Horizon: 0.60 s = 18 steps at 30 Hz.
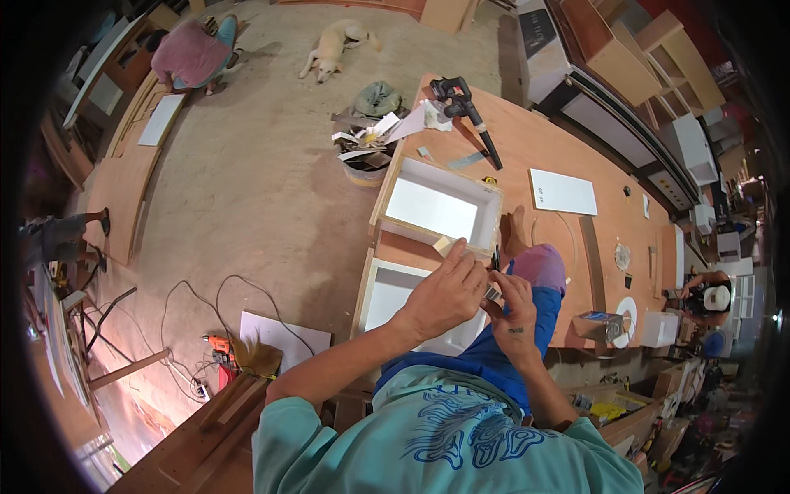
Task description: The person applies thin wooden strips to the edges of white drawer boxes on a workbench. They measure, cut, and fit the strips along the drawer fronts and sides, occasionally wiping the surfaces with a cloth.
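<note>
My left hand is closed with its fingers bent, just above the near edge of a drawer box. By its fingertips shows a small pale block-like piece; I cannot tell if the hand touches it. My right hand is closed beside it, pinching a small grey ridged piece between thumb and fingers. Beneath the hands stand two open drawer boxes with white insides: a farther one with raw wooden rims, and a nearer one partly hidden by my left arm. A small black thing stands near my fingers.
The wooden worktable carries a black blower, a white panel and a small box. Left of it are a scrap bin, an orange drill and cords. A dog lies beyond; a person crouches far left.
</note>
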Tool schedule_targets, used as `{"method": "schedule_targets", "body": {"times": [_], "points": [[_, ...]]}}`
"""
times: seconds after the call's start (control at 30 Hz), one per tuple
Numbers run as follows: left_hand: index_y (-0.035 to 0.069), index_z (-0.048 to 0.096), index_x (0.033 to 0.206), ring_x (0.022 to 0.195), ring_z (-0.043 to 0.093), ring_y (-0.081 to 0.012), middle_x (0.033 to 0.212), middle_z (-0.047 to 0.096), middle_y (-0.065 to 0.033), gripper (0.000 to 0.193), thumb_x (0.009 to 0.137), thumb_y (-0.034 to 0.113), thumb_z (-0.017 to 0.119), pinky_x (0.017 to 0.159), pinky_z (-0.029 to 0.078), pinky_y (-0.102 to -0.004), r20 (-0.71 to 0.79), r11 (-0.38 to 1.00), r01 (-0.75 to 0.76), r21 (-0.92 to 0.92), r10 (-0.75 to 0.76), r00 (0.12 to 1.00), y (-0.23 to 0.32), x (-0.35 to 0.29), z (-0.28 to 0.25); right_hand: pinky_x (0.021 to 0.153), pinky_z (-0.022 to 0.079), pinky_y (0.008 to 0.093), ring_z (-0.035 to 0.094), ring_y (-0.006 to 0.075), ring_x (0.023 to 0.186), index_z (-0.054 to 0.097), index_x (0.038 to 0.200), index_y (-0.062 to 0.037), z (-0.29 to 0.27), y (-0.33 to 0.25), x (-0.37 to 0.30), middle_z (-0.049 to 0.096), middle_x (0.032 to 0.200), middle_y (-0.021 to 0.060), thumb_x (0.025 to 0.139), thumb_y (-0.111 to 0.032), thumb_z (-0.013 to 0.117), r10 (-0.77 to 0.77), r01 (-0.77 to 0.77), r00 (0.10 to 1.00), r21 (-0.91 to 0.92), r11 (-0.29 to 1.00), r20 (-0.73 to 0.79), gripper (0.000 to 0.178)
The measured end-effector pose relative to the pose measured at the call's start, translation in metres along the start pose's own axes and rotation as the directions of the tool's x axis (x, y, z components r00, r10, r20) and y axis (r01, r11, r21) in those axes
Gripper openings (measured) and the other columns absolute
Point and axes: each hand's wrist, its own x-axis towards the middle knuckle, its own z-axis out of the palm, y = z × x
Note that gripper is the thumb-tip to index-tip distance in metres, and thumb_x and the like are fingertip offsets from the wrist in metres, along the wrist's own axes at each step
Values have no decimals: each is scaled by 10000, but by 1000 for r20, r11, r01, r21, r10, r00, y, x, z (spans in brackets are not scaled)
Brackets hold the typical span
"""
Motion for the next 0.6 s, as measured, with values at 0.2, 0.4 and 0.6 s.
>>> {"method": "schedule_targets", "body": {"times": [0.2,0.4,0.6], "points": [[-17,586,1163,1204,496,-343,1206,567,-157,389,800,123,573,1067,342,-508,-4,989,131,-70,-131,991,-2,22,5,722,508,324,616,245,794,599,1147,-18,15,40,28,645,922,128,785,13,684,165,-177,983,212,961,75,373],[11,516,1312,1154,555,-288,1356,517,-152,463,859,69,593,950,458,-383,124,345,694,-632,-839,530,14,-31,85,664,499,255,601,122,738,603,1075,50,5,56,95,647,869,68,897,-152,646,491,-518,826,715,470,276,273],[-131,468,1287,912,664,-205,1053,657,-202,432,930,84,580,840,535,-300,516,-479,233,-846,-846,134,17,-32,120,710,503,278,593,114,795,610,1059,-23,36,97,160,626,885,29,918,-170,627,454,-674,714,700,236,533,205]]}}
